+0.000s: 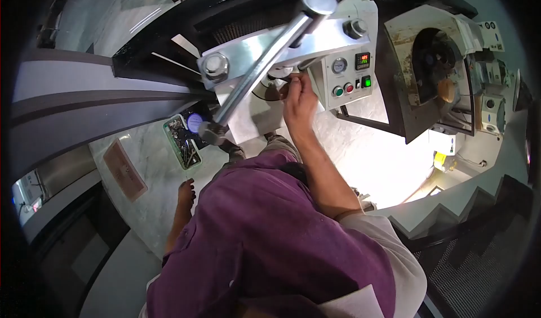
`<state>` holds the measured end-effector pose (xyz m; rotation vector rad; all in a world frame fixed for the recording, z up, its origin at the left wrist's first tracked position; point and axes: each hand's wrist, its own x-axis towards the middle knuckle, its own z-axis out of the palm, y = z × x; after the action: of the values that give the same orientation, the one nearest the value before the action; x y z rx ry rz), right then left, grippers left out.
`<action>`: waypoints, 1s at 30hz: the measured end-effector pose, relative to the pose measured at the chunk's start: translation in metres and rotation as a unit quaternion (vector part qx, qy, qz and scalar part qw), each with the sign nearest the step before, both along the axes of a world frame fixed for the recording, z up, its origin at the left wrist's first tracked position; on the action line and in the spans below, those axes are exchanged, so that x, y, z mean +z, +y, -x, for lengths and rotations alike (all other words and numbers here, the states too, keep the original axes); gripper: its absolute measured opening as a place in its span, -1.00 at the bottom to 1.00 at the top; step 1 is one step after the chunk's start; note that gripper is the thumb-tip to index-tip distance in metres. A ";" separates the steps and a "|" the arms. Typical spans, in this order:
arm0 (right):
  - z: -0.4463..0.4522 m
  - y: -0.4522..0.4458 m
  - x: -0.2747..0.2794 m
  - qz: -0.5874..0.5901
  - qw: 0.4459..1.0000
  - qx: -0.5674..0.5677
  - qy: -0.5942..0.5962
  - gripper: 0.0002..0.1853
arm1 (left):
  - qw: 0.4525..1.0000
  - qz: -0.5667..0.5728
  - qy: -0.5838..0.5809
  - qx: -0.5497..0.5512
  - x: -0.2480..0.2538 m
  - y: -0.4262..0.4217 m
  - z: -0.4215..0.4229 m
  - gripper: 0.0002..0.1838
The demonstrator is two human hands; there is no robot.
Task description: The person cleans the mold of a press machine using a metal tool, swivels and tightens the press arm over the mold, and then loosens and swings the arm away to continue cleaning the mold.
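Note:
My right hand [300, 99] reaches in under the silver plate [253, 53] of a white press-like machine. Its fingers are closed at the machine's middle, beside a round pale part [280, 72] and a thin dark loop [266, 91]. What they grip is too small to make out. A long metal lever bar [265, 64] slants across the front of the machine. Low at the left hangs my left hand [186, 192], its fingers loosely bent and apart, with nothing visible in it. A green tray [183, 143] of small metal tools is the nearest thing to it.
On the machine's right side is a control panel [349, 81] with a gauge, a lit display and buttons. A pinkish flat case [124, 170] lies on the marbled surface at left, and a blue round lid [195, 123] stands beside the tray. Another machine [408, 64] is at right.

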<state>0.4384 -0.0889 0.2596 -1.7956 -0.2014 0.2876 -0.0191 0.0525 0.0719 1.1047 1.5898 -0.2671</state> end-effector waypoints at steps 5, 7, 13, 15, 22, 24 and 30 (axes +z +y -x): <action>0.001 0.002 -0.009 0.058 0.996 0.007 -0.069 -0.79 | 0.995 0.025 -0.005 0.099 0.031 0.022 -0.040 -0.69; 0.004 -0.003 -0.007 -0.022 0.999 -0.008 -0.031 -0.79 | 0.997 -0.017 -0.005 0.080 0.035 0.031 -0.051 -0.70; -0.015 0.008 -0.014 0.064 0.995 0.014 -0.078 -0.85 | 0.998 -0.021 -0.029 0.046 0.040 0.036 -0.076 -0.71; -0.016 0.001 -0.027 0.106 0.985 0.072 -0.114 -0.85 | 0.999 -0.017 -0.023 0.038 0.038 0.035 -0.079 -0.71; -0.029 0.004 -0.017 0.142 0.979 0.079 -0.124 -0.75 | 0.995 0.009 -0.018 0.098 0.023 0.024 -0.048 -0.70; -0.031 0.006 -0.027 0.148 0.974 0.095 -0.142 -0.78 | 0.995 0.009 -0.007 0.094 0.027 0.016 -0.043 -0.69; -0.036 0.012 -0.022 0.093 0.976 0.109 -0.165 -0.91 | 0.999 -0.029 -0.041 0.015 -0.002 -0.006 0.001 -0.67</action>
<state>0.4746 -0.0768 0.2377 -2.0036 -0.6267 0.1647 -0.0202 0.0461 0.0698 1.1210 1.5482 -0.1553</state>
